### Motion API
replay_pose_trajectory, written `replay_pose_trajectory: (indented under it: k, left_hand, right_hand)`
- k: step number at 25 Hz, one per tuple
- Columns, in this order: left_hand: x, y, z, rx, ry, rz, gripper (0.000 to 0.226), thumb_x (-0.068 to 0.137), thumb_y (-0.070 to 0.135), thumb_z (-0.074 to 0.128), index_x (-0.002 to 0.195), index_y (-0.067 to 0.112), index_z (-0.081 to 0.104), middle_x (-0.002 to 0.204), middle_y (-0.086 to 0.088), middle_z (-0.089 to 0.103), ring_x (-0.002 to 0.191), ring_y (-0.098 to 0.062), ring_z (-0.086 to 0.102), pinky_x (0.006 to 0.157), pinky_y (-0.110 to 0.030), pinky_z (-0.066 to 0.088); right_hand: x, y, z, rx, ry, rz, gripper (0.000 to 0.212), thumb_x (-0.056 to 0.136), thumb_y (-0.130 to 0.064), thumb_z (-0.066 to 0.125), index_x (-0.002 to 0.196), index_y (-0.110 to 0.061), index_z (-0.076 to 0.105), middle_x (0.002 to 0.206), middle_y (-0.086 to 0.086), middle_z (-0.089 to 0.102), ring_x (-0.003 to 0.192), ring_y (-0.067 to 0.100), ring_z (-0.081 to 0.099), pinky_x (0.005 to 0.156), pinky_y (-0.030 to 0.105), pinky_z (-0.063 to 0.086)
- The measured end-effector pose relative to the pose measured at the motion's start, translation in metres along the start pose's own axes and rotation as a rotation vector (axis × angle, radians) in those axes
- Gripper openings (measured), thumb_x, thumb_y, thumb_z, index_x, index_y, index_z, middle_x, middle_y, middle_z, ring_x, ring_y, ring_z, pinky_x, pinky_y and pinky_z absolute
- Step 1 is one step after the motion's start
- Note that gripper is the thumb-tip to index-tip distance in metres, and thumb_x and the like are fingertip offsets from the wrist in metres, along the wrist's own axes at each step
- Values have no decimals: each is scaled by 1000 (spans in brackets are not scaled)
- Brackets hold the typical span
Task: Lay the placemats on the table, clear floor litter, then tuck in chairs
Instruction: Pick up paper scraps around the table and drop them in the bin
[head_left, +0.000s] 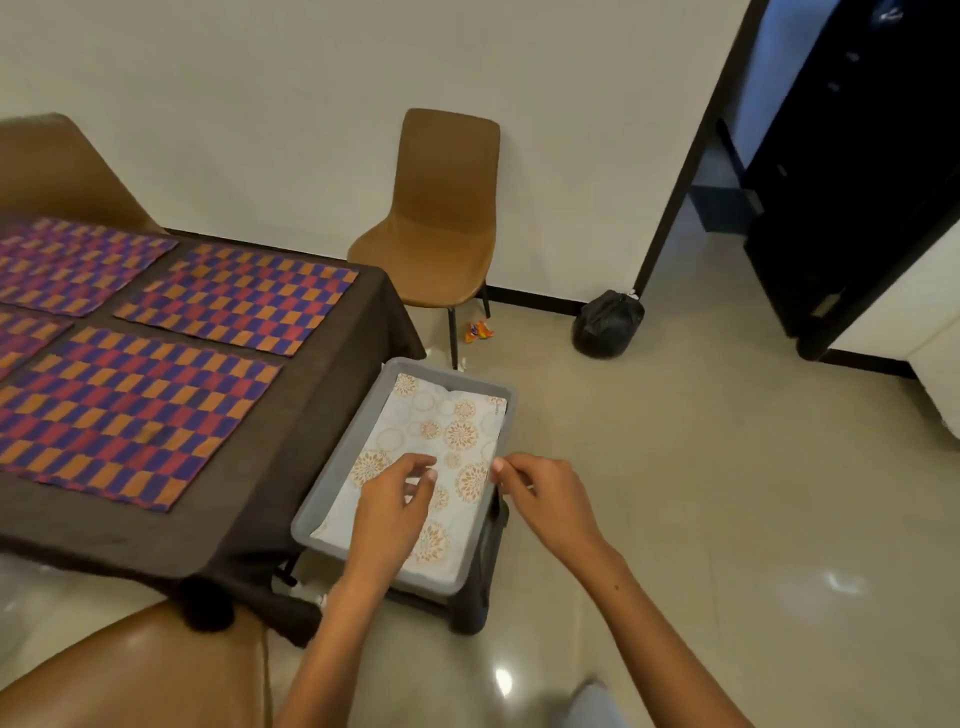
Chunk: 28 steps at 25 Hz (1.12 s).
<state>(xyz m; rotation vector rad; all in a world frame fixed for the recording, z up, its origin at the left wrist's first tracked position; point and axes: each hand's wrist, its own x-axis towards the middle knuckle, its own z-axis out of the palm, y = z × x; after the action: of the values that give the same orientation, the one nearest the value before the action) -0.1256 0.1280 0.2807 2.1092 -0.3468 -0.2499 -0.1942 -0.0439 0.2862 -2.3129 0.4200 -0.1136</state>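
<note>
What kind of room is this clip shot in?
Likely a home dining area: a table under a dark cloth laid with checked placemats, brown dining chairs around it, and a tiled floor.

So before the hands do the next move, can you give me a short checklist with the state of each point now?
1. Checkered placemats lie flat on the table: ok.
2. Left hand free, over the floral sheet in the grey tray: ok.
3. Right hand holds nothing: cannot tell, its fingertips meet at the tray rim.
4. Floor clear of litter: not ok, an orange wrapper lies there.
5. Chair by the wall tucked in: not ok.
</note>
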Motion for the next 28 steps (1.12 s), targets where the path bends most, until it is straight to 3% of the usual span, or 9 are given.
replay_pose_trajectory:
  k: [3,7,9,15,18,20,23,26,28]
  left_hand:
    - [71,32,43,-8,107,-43,21,94,28,54,112,21,62,111,9,63,92,-5,58,75,-12,42]
    - [160,80,108,-21,229,-220,21,93,34,54,111,26,62,116,8,64,96,-7,59,83,-21,45]
    - [200,97,134,-36,268,-285,22,93,33,53,112,25,62,116,7,64,97,-9,60,84,-22,45]
    - [322,118,180,-82,366,-370,21,95,28,51,109,18,64,100,6,63,96,-13,62,82,-21,47]
    - [401,117,191,-96,417,-394,17,97,25,49,102,19,63,89,7,61,90,-14,60,75,-20,47]
    - [456,121,194,-106,449,-434,14,97,22,47,100,19,61,80,12,56,80,-8,55,68,-18,45]
    - [537,128,197,-115,487,-466,17,97,19,48,105,15,62,80,13,55,74,1,50,65,-13,42]
    - [596,124,205,-140,526,-522,22,96,19,49,110,10,64,90,2,62,83,-8,58,79,-26,49]
    - [633,116,215,-136,556,-572,23,96,20,50,112,10,64,97,-1,65,92,-13,60,83,-28,48]
  right_hand:
    - [86,31,-34,6,-40,-79,32,96,-38,48,92,-17,72,84,-1,73,75,14,66,70,36,55]
    - [201,67,-83,-35,-183,-160,29,95,-38,51,105,-20,70,96,-4,72,83,8,63,76,23,54]
    - [257,81,-107,-75,-237,-222,30,95,-38,51,105,-18,70,96,-2,71,84,9,63,77,22,53]
    - [414,105,-149,-29,-328,-357,25,96,-31,51,98,-13,69,82,1,68,75,11,61,61,17,41]
    - [504,114,-152,-12,-363,-419,24,95,-29,53,93,-11,70,63,-12,53,59,3,49,54,13,31]
    - [562,119,-154,28,-398,-403,23,94,-27,55,92,-10,72,61,-15,51,58,2,48,56,14,32]
    - [650,127,-156,59,-486,-393,20,92,-25,58,89,-13,73,72,-8,65,66,2,58,64,21,44]
    - [721,136,-151,82,-523,-346,20,92,-24,58,84,-13,73,76,-1,72,75,10,67,75,34,53]
    - [762,144,-139,74,-548,-334,19,92,-23,58,84,-13,73,76,0,73,75,11,67,76,36,53]
